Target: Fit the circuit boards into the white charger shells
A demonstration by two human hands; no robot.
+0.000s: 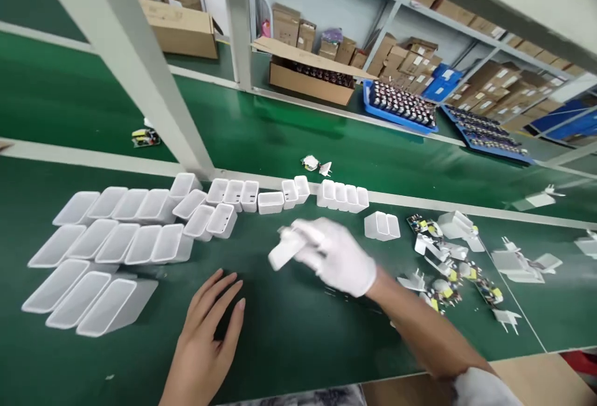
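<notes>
My right hand, in a white glove, is closed around a small white plastic piece above the green table. Motion blurs the piece, so its exact kind does not show. My left hand is bare and rests low over the table, fingers apart, holding nothing. Rows of open white plastic cases stand to its left. Beyond both hands runs a line of smaller-looking cases, some with dark slots. A pair of cases stands right of the glove, near a pile of circuit boards with yellow parts.
A pale divider strip crosses the green table behind the cases. White plug pieces lie at the right. A grey post rises at the left. Farther back are a blue tray of small parts, an open carton and shelves of boxes.
</notes>
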